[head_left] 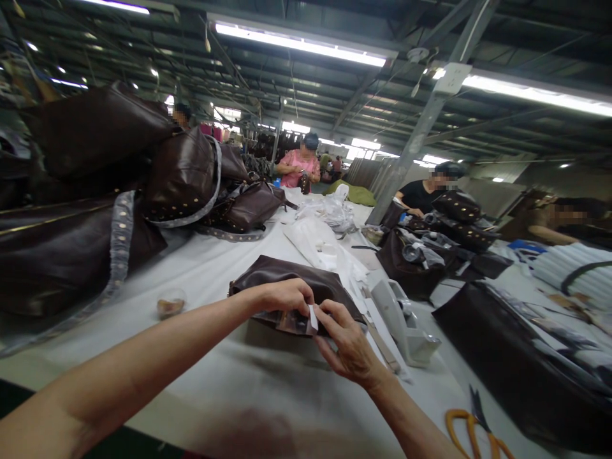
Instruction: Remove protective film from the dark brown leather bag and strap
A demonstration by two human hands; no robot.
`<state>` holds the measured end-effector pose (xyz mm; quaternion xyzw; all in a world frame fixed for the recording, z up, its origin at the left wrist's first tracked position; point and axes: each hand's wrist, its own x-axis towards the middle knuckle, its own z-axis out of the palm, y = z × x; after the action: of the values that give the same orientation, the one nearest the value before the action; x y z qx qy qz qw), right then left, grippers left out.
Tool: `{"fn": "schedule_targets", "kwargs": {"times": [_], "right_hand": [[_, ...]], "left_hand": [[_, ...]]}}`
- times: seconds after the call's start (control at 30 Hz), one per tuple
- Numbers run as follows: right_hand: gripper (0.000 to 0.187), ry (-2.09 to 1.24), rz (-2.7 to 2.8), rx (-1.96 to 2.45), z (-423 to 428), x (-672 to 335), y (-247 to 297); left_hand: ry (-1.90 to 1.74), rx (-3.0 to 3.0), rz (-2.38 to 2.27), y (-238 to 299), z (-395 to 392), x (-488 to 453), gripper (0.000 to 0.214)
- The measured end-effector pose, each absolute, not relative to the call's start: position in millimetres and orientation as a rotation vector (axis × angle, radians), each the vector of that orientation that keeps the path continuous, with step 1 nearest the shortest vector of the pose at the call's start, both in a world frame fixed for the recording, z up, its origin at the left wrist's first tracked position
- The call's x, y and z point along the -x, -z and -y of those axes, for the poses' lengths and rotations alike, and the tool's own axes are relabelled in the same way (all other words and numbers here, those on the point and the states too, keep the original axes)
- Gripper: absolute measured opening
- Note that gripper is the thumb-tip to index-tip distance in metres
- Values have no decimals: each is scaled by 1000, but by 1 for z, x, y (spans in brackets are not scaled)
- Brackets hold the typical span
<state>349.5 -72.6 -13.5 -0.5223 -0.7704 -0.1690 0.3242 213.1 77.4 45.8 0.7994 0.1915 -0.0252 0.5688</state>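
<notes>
A dark brown leather bag (pixel 287 271) lies in front of me on the white-covered table. At its near side a small white strip (pixel 313 317) sticks up between my hands. My left hand (pixel 292 294) reaches over the bag, its fingers closed in a pinch at the strip's upper end. From the right, my right hand (pixel 345 338) pinches the same strip between thumb and forefinger, the other fingers curled. Clear plastic film (pixel 291 322) covers part of the bag just below my left hand. My fingers hide part of the strip.
Studded brown bags (pixel 182 172) are piled at left. A small clear bowl (pixel 171 305) stands nearer. A white tape dispenser (pixel 406 322) is right of my bag, with orange-handled scissors (pixel 473 427) and another large bag (pixel 521 363) beyond. Several people work across the tables.
</notes>
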Motion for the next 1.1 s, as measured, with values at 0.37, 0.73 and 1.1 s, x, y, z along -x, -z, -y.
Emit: {"fn": "schedule_targets", "kwargs": {"times": [0.37,0.73,1.1], "right_hand": [[49,718,2007,1269,64,-351,10],[28,663,1928,1265,69,-348,16],[24,660,1971,1295,69,-348,16]], "left_hand": [[70,-1687,-463,-54,-89,-208,21],[158,-1542,-554,-37,-93,-214,20],[179,-1647,-635,-47,-85,-211,19]]}}
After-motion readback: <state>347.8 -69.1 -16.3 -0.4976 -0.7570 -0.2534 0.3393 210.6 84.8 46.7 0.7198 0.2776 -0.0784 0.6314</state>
